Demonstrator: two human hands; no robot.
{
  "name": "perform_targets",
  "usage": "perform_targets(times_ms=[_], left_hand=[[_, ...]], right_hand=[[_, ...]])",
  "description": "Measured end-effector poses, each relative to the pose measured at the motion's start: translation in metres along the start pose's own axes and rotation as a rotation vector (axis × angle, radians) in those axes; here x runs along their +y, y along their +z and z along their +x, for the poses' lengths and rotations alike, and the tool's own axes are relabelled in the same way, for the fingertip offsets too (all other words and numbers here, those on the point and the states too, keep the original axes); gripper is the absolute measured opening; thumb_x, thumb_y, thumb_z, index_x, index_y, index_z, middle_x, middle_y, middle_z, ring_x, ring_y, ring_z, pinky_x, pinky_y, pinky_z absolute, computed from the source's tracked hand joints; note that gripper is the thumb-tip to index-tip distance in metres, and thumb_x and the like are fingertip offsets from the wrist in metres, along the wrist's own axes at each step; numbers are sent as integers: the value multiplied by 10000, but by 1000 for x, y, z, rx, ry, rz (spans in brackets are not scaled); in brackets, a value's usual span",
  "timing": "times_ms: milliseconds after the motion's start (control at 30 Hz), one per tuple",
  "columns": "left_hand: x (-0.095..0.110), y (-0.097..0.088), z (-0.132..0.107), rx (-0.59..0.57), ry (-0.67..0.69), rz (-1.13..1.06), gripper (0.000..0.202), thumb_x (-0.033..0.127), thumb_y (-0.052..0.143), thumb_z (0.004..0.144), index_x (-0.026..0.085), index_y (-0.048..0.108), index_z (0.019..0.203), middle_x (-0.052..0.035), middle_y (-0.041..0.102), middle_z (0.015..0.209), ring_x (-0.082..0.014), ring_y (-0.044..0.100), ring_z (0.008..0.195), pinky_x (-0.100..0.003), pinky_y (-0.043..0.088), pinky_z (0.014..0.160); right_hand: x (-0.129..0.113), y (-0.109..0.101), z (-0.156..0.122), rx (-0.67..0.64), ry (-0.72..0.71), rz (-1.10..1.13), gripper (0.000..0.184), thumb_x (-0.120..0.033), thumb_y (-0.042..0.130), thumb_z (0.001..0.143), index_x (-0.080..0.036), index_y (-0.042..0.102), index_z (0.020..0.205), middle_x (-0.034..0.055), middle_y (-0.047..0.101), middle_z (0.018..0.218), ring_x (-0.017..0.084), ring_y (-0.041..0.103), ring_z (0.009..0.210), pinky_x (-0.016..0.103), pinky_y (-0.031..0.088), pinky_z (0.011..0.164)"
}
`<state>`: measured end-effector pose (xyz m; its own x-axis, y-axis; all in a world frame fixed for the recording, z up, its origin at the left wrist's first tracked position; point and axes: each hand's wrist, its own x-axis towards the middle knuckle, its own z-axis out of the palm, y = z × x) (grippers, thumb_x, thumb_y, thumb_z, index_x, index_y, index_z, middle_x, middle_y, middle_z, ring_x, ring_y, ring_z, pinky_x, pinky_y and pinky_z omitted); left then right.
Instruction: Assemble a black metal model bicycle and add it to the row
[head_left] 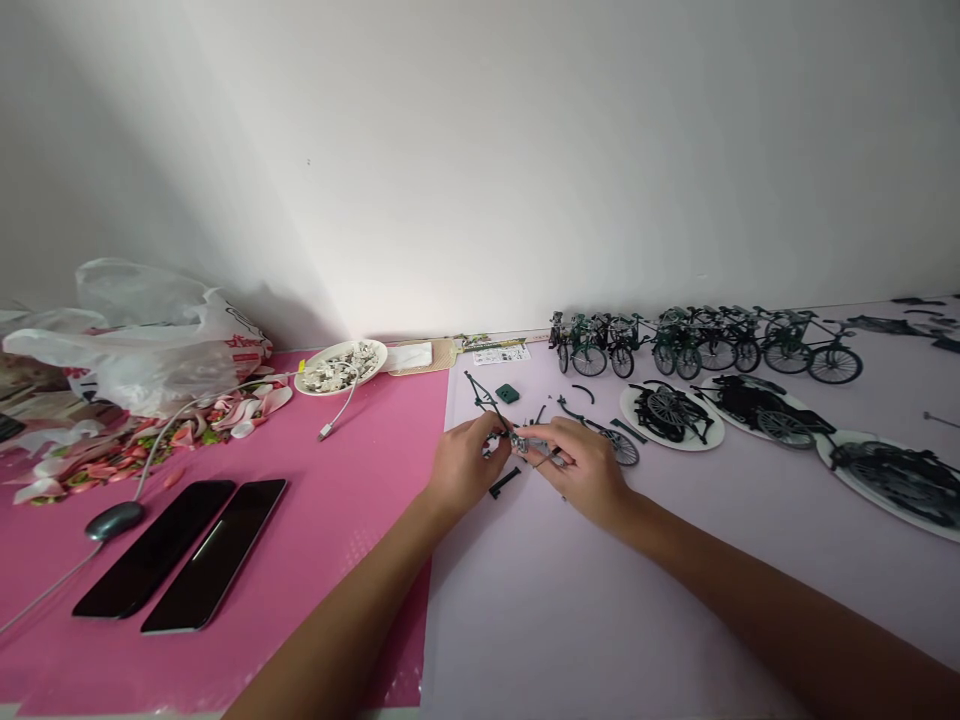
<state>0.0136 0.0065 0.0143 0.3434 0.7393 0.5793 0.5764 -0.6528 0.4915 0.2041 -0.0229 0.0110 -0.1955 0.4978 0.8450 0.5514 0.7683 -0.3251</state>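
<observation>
Near the middle of the table, my left hand (466, 462) is closed, thumb and fingers pinching a dark model bicycle frame (484, 392) that points up and away. My right hand (589, 468) meets it from the other side, fingers closed on a small grey part (519, 442) against the frame. The exact shape of that part is partly hidden by the fingertips. Around the hands lie loose pieces: a small dark green block (507, 394), a curved black strip (583, 393), a dark straight piece (505, 483) and a spoked wheel (624, 449).
Several assembled model bicycles (814, 350) stand along the wall. White plates of black parts (709, 437) lie at right. On the pink cover (330, 560) at left are two phones (217, 560), a mouse-shaped device (115, 521), a plate of pale pieces (379, 357) and a plastic bag (157, 340).
</observation>
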Motion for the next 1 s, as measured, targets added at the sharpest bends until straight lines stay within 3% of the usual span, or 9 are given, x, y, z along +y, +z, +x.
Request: perform_targets(times_ms=[333, 567, 700, 833, 1000], left_hand=[[-6, -1, 3, 9, 151, 250, 179, 104, 562, 891, 236, 642, 980, -29, 765, 862, -198, 723, 778, -285, 508, 662], [-1, 0, 3, -9, 155, 123, 192, 105, 532, 894, 228, 622, 1012, -40, 759, 911, -230, 701, 821, -370, 521, 794], [5, -7, 3, -74, 156, -3, 323, 87, 527, 782, 213, 599, 1072, -69, 719, 987, -249, 666, 898, -398, 518, 854], [9, -14, 3, -154, 179, -111, 318, 232, 586, 815, 195, 571, 1131, -113, 668, 1084, -284, 621, 997, -430, 506, 882], [12, -9, 3, -184, 99, -133, 227, 396, 548, 936, 205, 548, 1061, -101, 627, 1002, -269, 580, 957, -419, 495, 855]], right_hand=[[5, 1, -3, -38, 32, -2, 172, -156, 643, 957, -232, 747, 1070, -5, 653, 719, 128, 527, 540, 252, 462, 547], [8, 3, -3, -8, 27, 6, 78, -248, 684, 983, -216, 744, 1019, 21, 691, 756, 131, 547, 552, 253, 460, 523], [8, 2, -1, 0, 12, 5, 72, -242, 682, 987, -207, 740, 1013, 23, 696, 759, 133, 564, 557, 251, 456, 518], [7, 2, -1, 6, 10, -6, 62, -250, 694, 981, -207, 736, 996, 21, 700, 763, 134, 564, 557, 255, 464, 532], [8, 2, -2, -23, 9, -7, 68, -188, 668, 959, -197, 734, 975, 22, 690, 756, 130, 542, 551, 251, 437, 517]])
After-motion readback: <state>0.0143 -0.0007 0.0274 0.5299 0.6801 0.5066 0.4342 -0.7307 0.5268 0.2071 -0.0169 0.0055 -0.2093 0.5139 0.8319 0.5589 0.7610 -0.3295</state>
